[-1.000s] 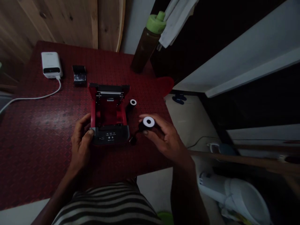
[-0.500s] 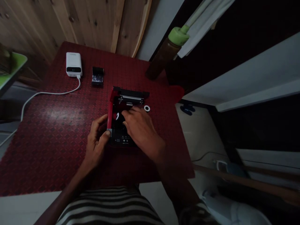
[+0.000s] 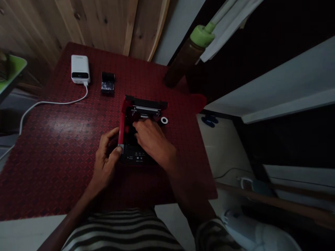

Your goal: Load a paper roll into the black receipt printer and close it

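Observation:
A small red and black machine, which looks like a label printer (image 3: 121,127), sits on the table with its lid raised and a metal bar under it. Small marked buttons line its black front panel (image 3: 137,157). My left hand (image 3: 106,157) holds its left front corner, thumb on top and fingers along the red side wall. My right hand (image 3: 151,139) reaches into the open compartment, its fingers bent down; whatever the fingertips hold is hidden. Just beyond its knuckles lies a white ring (image 3: 164,120), seemingly the end of a dark roll.
On the red patterned table (image 3: 65,157) stand a white power bank (image 3: 80,68) with a white cable (image 3: 54,103) and a dark roll of film (image 3: 108,83). A brown bottle with a green cap (image 3: 202,36) rises at the back right. Dark blue slippers (image 3: 209,120) lie on the floor.
My right hand has shifted slightly left and deeper into the compartment. A white ring seen inside by its fingertips is now out of sight. My left hand keeps its hold.

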Tool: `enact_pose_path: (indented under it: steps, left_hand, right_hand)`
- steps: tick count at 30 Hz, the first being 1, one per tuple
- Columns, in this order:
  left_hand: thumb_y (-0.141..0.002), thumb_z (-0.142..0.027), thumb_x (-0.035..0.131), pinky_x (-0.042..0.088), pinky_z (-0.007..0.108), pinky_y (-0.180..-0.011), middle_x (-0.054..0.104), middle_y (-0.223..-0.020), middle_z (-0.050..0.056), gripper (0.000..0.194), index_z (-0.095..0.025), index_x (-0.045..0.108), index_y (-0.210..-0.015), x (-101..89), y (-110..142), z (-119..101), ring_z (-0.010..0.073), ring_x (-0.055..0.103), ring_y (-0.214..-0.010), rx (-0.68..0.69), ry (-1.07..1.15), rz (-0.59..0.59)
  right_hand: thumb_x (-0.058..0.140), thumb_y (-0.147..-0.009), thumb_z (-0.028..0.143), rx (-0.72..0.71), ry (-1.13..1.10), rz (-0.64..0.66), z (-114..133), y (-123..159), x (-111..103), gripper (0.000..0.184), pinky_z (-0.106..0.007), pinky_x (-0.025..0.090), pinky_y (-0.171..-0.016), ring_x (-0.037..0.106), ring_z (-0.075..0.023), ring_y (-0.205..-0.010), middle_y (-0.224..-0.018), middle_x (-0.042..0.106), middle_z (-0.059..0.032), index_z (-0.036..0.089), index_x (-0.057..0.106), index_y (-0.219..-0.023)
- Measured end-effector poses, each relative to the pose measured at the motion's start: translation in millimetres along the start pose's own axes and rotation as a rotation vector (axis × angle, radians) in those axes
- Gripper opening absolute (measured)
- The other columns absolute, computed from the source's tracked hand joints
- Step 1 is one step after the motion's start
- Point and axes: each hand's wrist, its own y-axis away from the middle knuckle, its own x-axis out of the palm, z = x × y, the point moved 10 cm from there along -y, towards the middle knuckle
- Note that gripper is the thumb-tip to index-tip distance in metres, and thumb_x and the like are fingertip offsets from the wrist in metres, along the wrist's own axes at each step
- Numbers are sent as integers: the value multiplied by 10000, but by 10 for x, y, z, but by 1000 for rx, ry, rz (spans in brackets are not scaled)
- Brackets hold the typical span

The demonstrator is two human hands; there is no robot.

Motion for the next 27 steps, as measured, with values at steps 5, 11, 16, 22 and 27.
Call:
enact_pose_path:
  steps: [5, 11, 16, 22, 27]
  left_hand:
    - [-1083, -462, 631, 579, 455, -1087, 692, -1533, 102, 513, -276, 622, -1561, 5, -3, -19, 306, 709, -1331, 30, -7, 15]
    - [-1080, -444, 632, 583, 446, -1091, 697, -1525, 95, 485, -277, 651, -1534, -16, -11, -44, 296, 701, -1342, 55, -44, -3]
    - [-1067, -460, 640, 602, 441, -1048, 721, -1489, 93, 489, -269, 659, -1516, -10, -21, -64, 295, 725, -1299, 58, -38, -5]
    - [-1044, -511, 671, 591, 509, -1100, 725, -1499, 106, 511, -266, 685, -1492, -56, -20, -74, 339, 714, -1327, -44, -3, -4]
    - [-1067, -610, 655, 488, 542, -1226, 656, -1604, 100, 564, -302, 674, -1538, -181, -418, -288, 344, 629, -1452, 69, -90, -128]
  right_hand:
    - [622, -1030, 7, -69, -190, -20, -19, 130, -110, 249, -438, 586, -1050, 759, -275, -1102, -1109, 820, -122, 166, 796, -1111]
    - [601, -1069, 36, -294, -366, 22, 20, 389, -340, 297, -443, 556, -1109, 736, -237, -1145, -1190, 844, -68, 219, 832, -1100]
    - [646, -1059, 35, -366, -360, 59, 48, 354, -254, 249, -420, 553, -1025, 702, -232, -1042, -1076, 828, -83, 187, 814, -957]
    - [699, -1060, 82, -280, -432, -262, -91, 511, -430, 164, -364, 588, -931, 706, -208, -982, -1003, 771, -62, 174, 800, -968]
    - [702, -1066, 99, -206, -480, -474, -136, 794, -426, 171, -337, 626, -865, 722, -187, -923, -963, 783, -37, 209, 823, -1018]
